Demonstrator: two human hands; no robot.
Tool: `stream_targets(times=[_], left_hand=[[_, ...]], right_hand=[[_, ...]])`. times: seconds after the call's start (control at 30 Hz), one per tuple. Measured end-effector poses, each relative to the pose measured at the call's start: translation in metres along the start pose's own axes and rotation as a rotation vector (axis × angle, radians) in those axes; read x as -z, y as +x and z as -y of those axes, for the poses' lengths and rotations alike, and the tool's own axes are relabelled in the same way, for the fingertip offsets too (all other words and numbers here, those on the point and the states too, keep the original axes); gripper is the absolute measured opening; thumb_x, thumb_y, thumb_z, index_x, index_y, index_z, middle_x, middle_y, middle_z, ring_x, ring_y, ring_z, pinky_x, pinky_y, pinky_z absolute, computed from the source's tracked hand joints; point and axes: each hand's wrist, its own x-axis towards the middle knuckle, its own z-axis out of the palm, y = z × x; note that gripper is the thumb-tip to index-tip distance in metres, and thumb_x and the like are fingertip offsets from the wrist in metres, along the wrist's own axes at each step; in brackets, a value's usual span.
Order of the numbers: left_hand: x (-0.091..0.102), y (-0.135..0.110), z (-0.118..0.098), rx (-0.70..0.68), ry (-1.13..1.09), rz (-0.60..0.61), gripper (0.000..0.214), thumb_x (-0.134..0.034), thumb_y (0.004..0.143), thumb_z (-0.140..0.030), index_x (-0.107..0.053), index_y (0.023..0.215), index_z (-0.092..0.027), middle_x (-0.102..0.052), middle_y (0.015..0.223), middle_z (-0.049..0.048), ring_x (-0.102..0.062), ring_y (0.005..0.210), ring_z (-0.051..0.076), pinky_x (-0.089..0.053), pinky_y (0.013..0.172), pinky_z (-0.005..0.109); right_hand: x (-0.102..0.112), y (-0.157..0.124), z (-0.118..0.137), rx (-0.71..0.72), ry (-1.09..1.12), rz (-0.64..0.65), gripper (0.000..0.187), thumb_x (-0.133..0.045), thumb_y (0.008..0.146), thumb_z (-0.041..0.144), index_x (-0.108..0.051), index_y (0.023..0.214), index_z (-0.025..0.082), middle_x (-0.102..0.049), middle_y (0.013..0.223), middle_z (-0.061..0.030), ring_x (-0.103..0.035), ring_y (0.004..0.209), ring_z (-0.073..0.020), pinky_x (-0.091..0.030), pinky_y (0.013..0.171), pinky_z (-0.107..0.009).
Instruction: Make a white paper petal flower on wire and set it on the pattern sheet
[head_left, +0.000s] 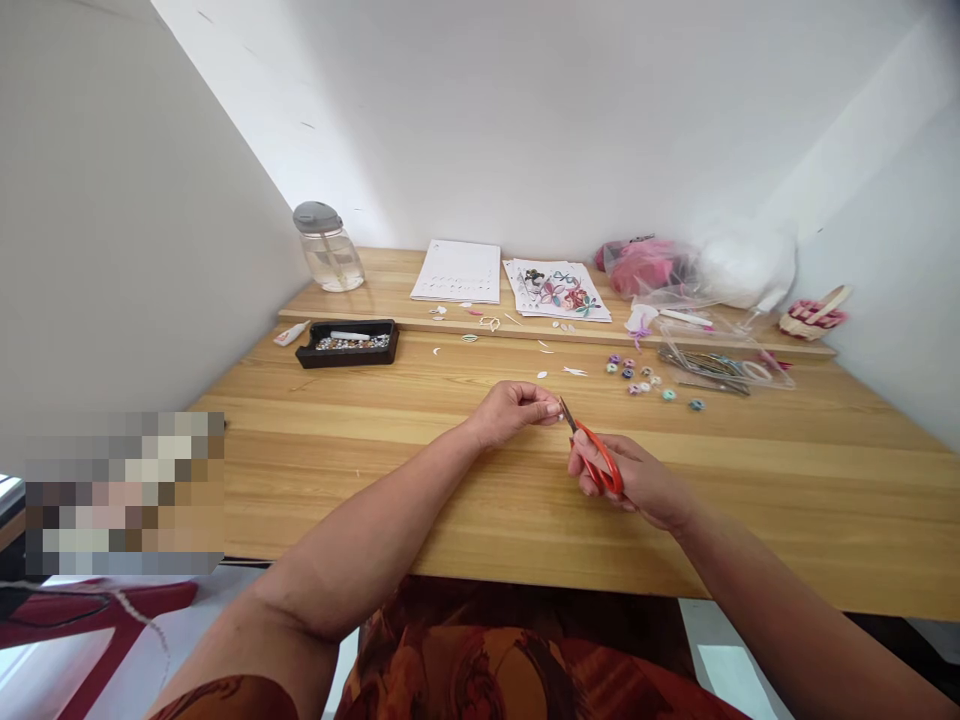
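Observation:
Over the middle of the wooden table [420, 480], my left hand [511, 414] pinches a tiny whitish piece [560, 414] between thumb and fingertips. Most of that piece is hidden, and its kind is too small to make out. Red-handled scissors [611, 462] are gripped in my right hand [630, 480], with fingers at the loops. Their blades point up and left, the tips right beside the left fingertips. Just beyond my hands lie small white cut-out pieces [575, 371]. Several small coloured spools [628, 373] sit farther right.
A black tray [304, 357] of beads and a glue tube [291, 334] are at left, below a water bottle [330, 255]. Paper sheets [456, 268] lie on the raised shelf. At right are a clear tool box [776, 372], plastic bags [739, 262] and a small basket [814, 315].

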Motion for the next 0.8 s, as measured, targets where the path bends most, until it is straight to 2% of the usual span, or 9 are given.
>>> stream_targets(times=[0.2,0.47,0.63,0.8], left_hand=[[-0.0004,-0.0019,0.0002,0.050,0.002,0.029,0.043,-0.086,0.056,-0.043,-0.069,0.075,-0.009,-0.068,0.077,0.0047,-0.062,0.075,0.013,-0.051,0.080,0.029],[0.0001,-0.0027,0.0028,0.027,0.044,0.069,0.042,-0.083,0.060,-0.044,-0.068,0.074,-0.009,-0.068,0.076,0.0054,-0.061,0.071,0.011,-0.049,0.076,0.026],[0.0010,-0.0018,0.0034,0.036,0.058,0.046,0.042,-0.084,0.058,-0.044,-0.068,0.075,-0.009,-0.068,0.074,0.0054,-0.061,0.069,0.011,-0.049,0.074,0.026],[0.0003,-0.0027,0.0011,0.061,0.069,0.004,0.041,-0.085,0.058,-0.042,-0.068,0.074,-0.008,-0.068,0.070,0.0050,-0.061,0.066,0.010,-0.049,0.071,0.025]], right_hand=[[0.0005,0.0026,0.0026,0.016,-0.041,-0.023,0.056,-0.056,0.076,0.072,-0.056,0.072,0.016,-0.052,0.051,0.0012,-0.030,0.037,-0.0039,-0.020,0.036,-0.018],[-0.0035,0.0031,0.0018,-0.013,0.001,-0.045,0.056,-0.055,0.076,0.073,-0.052,0.070,0.018,-0.050,0.049,0.0027,-0.028,0.034,-0.0037,-0.018,0.035,-0.018],[-0.0062,0.0048,-0.0022,0.023,0.079,-0.033,0.053,-0.056,0.077,0.071,-0.048,0.069,0.019,-0.047,0.046,0.0044,-0.027,0.033,-0.0041,-0.016,0.034,-0.018],[-0.0042,0.0034,0.0019,0.066,0.110,-0.078,0.054,-0.053,0.078,0.073,-0.047,0.069,0.020,-0.047,0.046,0.0043,-0.024,0.034,-0.0047,-0.016,0.036,-0.020]])
